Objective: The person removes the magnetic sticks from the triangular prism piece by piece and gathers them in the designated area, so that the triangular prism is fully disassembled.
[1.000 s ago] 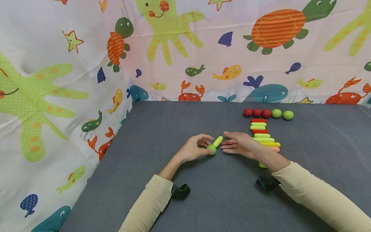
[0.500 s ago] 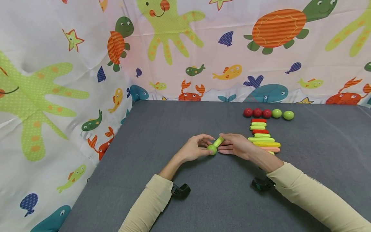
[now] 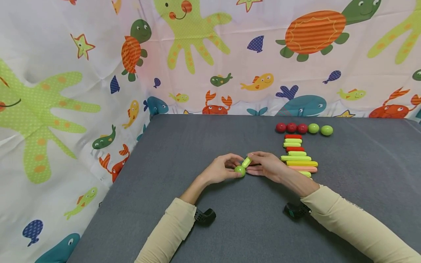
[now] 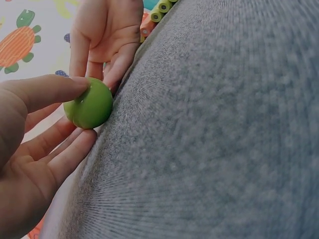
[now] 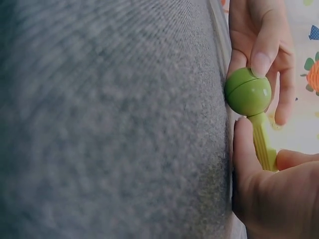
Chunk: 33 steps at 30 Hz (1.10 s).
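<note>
Stick (image 3: 247, 162) and green ball (image 3: 239, 170) lie joined just above the table (image 3: 184, 146), axis slanting away to your right: your left hand (image 3: 221, 169) pinches the ball, your right hand (image 3: 267, 166) pinches the stick.

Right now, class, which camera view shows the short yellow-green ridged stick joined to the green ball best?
Right wrist: the yellow-green ridged stick shows close, meeting the green ball, pinched by the right hand. Head view shows it small; left wrist hides it behind the ball.
</note>
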Tool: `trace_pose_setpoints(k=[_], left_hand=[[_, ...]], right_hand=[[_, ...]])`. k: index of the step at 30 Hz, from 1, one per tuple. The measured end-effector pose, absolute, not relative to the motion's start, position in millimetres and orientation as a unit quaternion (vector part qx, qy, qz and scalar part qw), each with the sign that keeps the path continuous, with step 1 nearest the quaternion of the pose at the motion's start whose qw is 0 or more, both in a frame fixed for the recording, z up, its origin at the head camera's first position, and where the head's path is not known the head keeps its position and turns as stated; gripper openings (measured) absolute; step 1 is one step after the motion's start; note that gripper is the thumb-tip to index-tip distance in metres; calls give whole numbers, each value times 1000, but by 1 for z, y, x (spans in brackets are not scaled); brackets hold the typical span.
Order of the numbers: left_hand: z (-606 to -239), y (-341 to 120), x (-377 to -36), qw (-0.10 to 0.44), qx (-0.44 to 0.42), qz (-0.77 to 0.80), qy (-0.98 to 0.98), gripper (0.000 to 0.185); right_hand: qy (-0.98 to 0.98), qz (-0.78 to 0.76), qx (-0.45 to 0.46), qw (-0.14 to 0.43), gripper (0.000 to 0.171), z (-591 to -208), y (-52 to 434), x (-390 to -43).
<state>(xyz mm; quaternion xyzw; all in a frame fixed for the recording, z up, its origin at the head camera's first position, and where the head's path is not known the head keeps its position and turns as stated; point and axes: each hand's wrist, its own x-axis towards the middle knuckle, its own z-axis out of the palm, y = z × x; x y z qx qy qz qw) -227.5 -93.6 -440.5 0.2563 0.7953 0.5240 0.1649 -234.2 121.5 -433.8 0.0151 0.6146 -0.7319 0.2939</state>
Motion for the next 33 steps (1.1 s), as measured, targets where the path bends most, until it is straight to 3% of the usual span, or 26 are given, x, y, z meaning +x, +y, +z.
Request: trace_pose_setpoints(k=[22,33], left_hand=[[-448,-94,-229,151,255,516,804,43],[-447,-97,-230,165,266,527,790,50]], right_hand=[[598,-749,24,283,52,-435,120,-232],[598,-758,26,258,50,-436,122,-235]])
